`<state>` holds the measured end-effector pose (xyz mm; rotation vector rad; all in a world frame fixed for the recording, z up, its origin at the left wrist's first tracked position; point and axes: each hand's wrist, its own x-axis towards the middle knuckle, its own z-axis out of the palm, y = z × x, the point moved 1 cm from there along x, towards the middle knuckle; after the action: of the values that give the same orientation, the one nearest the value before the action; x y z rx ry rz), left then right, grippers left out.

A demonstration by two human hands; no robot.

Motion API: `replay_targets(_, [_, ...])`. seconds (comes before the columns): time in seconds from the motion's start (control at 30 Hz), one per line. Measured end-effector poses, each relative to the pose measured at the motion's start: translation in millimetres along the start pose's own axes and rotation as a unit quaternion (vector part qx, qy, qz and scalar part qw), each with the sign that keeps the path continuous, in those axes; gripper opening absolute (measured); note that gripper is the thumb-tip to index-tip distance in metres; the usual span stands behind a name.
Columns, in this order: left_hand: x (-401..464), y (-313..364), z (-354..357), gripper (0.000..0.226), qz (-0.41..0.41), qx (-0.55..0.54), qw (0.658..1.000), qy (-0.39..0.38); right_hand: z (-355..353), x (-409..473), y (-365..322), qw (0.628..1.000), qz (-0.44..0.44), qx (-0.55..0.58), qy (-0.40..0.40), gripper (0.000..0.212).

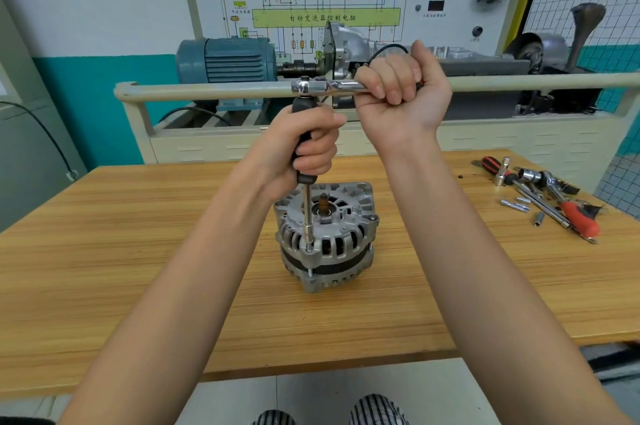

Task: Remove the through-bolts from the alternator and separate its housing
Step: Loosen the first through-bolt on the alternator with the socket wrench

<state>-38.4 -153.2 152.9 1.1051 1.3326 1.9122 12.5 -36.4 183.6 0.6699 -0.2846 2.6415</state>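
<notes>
Alternator [325, 237]: dull grey cast metal, rough ribs, dark band round middle. Under it, table [138, 251]: pale wood, streaky grain, smooth, matt. Above alternator, ratchet [329, 87]: shiny chrome metal. Extension bar [307, 213] down to alternator: bright smooth steel, with black matt plastic grip [303, 144]. Right of alternator, loose tools [543, 196]: shiny metal, red and black plastic handles.

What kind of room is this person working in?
Probably an automotive training workshop: a white wall board with a printed wiring diagram, a blue electric motor coupled to a gearbox on a demonstration stand, and loose sockets and red-handled tools on the wooden table.
</notes>
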Motion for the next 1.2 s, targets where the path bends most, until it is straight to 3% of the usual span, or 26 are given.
replay_targets(0.27, [0.2, -5.5, 11.5, 0.052, 0.08, 0.085, 0.963, 0.244, 11.3, -20.5, 12.5, 0.986, -0.113, -0.112, -0.05, 0.059])
replay_targets(0.4, [5.1, -8.7, 18.4, 0.043, 0.101, 0.114, 0.93, 0.335, 18.3, -38.2, 25.1, 0.933, -0.246, -0.227, -0.134, 0.037])
replay_targets(0.47, [5.0, -9.5, 18.5, 0.042, 0.105, 0.116, 0.929, 0.335, 20.5, -41.5, 29.8, 0.911, -0.281, -0.259, -0.156, 0.026])
replay_targets(0.53, [2.2, -8.7, 16.0, 0.042, 0.101, 0.112, 0.938, 0.312, 21.1, -39.2, 28.0, 0.918, -0.26, -0.252, -0.16, 0.029])
replay_targets(0.67, [-3.9, -2.2, 5.4, 0.04, 0.071, 0.099, 0.973, 0.194, 17.1, -22.0, 11.5, 0.974, -0.119, -0.165, -0.103, 0.057])
replay_targets(0.77, [-4.9, 4.0, 0.0, 0.035, 0.027, 0.052, 0.997, 0.056, 8.2, -5.6, 4.0, 0.997, -0.008, -0.063, -0.042, 0.063])
replay_targets(0.83, [-3.0, 4.9, 0.0, 0.038, 0.005, 0.025, 1.0, 0.01, 2.5, 2.6, 2.5, 1.0, 0.025, -0.011, -0.013, 0.063])
replay_targets(0.93, [-0.2, 2.9, 1.7, 0.048, -0.003, 0.024, 0.999, 0.035, 1.0, 3.7, 2.6, 1.0, 0.007, 0.004, 0.003, 0.061])
replay_targets(1.03, [0.6, 1.0, 4.8, 0.054, 0.017, 0.051, 0.992, 0.112, 4.4, -6.3, 4.8, 0.998, -0.047, -0.036, -0.01, 0.059])
replay_targets(1.13, [1.2, -0.9, 9.7, 0.053, 0.056, 0.075, 0.973, 0.213, 10.8, -22.2, 14.4, 0.981, -0.122, -0.135, -0.063, 0.054])
replay_targets(1.2, [1.9, -3.0, 13.6, 0.049, 0.079, 0.091, 0.953, 0.277, 15.4, -33.5, 24.0, 0.95, -0.203, -0.206, -0.121, 0.041])
